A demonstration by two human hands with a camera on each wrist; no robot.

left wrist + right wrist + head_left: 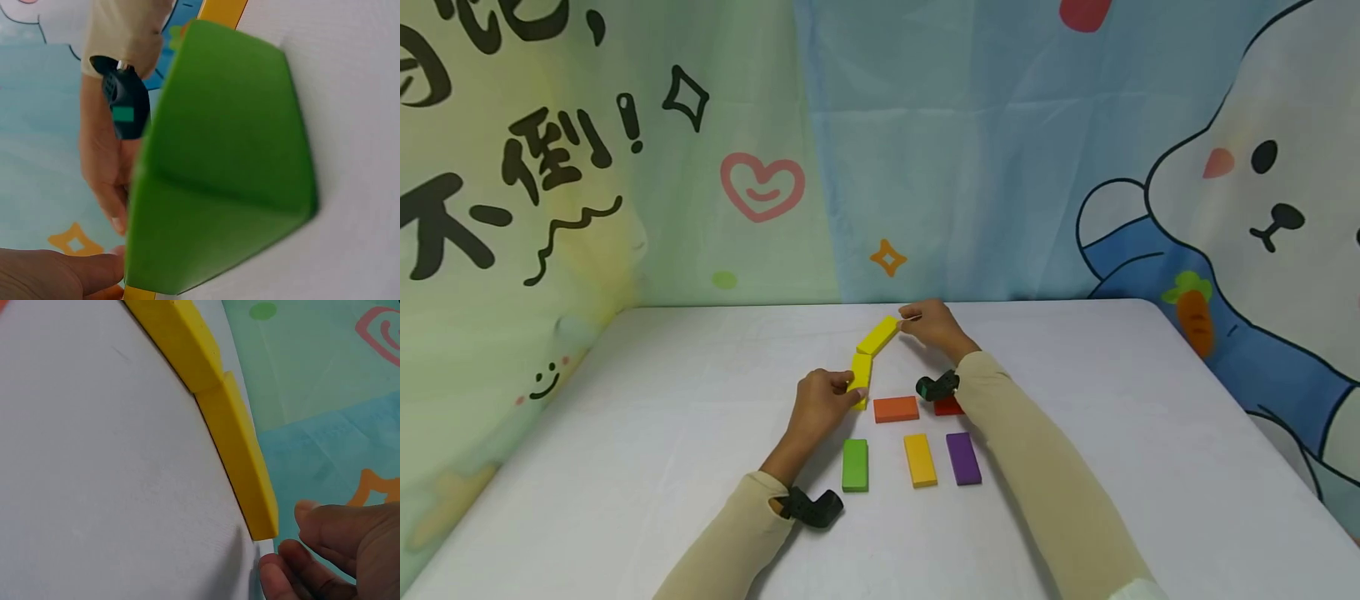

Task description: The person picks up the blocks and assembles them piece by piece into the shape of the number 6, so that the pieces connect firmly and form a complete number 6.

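Two yellow blocks lie end to end at an angle on the white table. My left hand (820, 404) pinches the nearer yellow block (861, 371) between thumb and fingers. Just past the far end of the other yellow block (878, 336) is my right hand (934, 325). In the right wrist view, its thumb and fingers stand apart, with a small gap to that block's end (240, 469). A green block (231, 137) fills the left wrist view and hides most of the left hand's grip.
An orange block (896, 409) and a red block (948, 406), partly covered by the right forearm, lie nearer. Closer still are the green block (854, 465), an amber block (921, 460) and a purple block (964, 458). A printed cloth (970, 167) hangs behind the table (625, 467).
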